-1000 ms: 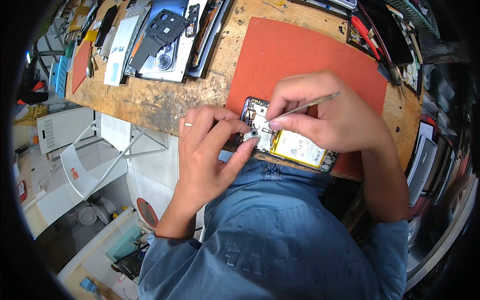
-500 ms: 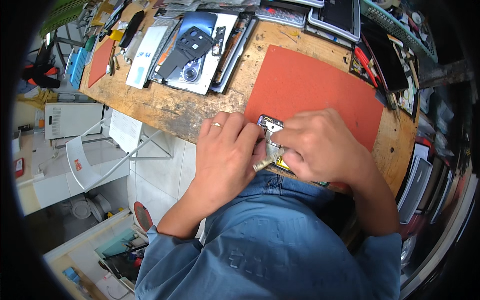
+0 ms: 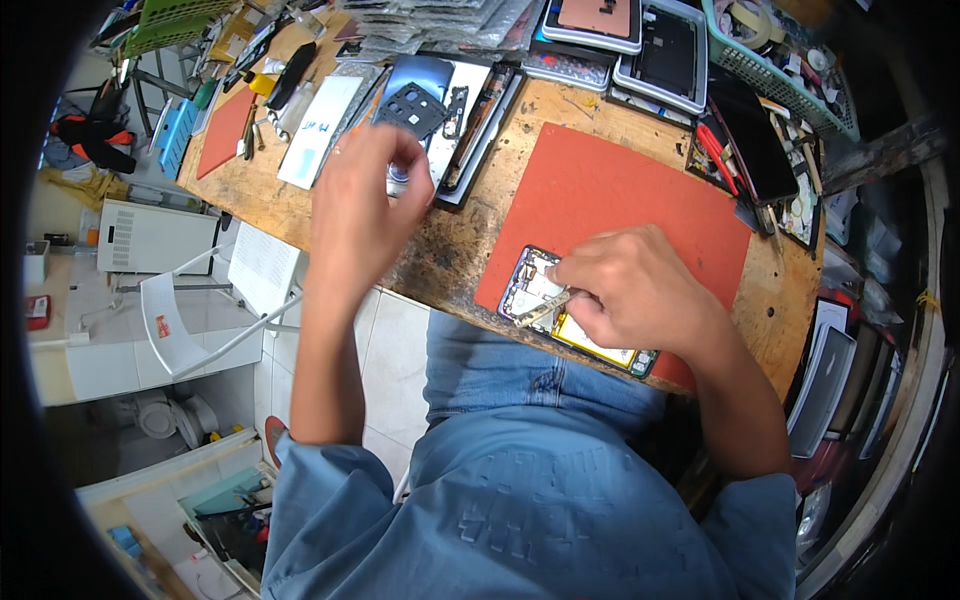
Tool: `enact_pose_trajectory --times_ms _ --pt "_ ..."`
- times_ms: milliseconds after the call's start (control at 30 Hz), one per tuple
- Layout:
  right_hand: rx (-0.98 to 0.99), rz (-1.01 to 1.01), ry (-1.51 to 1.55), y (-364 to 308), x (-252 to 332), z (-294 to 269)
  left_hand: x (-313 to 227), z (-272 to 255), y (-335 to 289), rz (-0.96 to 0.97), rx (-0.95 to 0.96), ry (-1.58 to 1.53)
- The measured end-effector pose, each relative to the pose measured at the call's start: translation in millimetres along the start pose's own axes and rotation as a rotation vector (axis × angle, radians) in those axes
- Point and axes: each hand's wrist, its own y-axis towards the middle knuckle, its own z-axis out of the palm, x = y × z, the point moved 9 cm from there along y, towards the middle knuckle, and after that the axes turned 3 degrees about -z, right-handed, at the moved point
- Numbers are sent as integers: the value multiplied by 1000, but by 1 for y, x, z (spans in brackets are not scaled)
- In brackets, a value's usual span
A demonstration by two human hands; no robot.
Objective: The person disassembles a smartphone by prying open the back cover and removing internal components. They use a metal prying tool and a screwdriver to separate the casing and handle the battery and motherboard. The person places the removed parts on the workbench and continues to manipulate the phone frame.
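An opened smartphone [image 3: 531, 282] lies at the near edge of the orange-red mat [image 3: 640, 195], its inner boards and a yellow-edged battery [image 3: 597, 345] exposed. My right hand [image 3: 640, 290] is closed above it, fingertips at its upper part. A slim, pale, stick-like tool [image 3: 541, 309] sticks out from those fingers across the phone; its kind is unclear. My left hand [image 3: 368, 205] is raised off to the left, near a stack of phone parts. Its thumb and forefinger curl together in a pinch; whatever they hold, if anything, cannot be made out.
Beyond my left hand are a dark camera-cover part [image 3: 412, 108] and a blue phone back [image 3: 420, 72]. Red-handled pliers [image 3: 716, 158] and a black phone screen [image 3: 755, 140] lie right of the mat. A green basket [image 3: 790, 80] stands behind. A white folding chair [image 3: 180, 325] is at left.
My left hand has left the phone and moved up and left, toward the stacked parts. My right hand stays at the phone with the pale tool. More of the phone now shows.
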Motion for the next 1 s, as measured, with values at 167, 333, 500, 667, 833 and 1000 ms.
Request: enact_pose_trajectory --times_ms 167,333,500,667,833,1000 --pt "-355 -72 66 -1 -5 -32 45 28 67 -48 138 72" --pt "-423 -52 -131 -4 -19 -38 29 51 88 170 193 222" --pt "-446 198 -235 -11 -40 -52 18 -23 38 48 -35 69" --pt "-521 127 -540 -9 -30 -66 12 -11 -58 -134 87 -118" --pt "-355 203 -287 -10 -31 -60 5 2 -121 -260 32 -281" --pt "59 238 -315 -43 42 -25 8 -5 -144 -289 -23 -346"
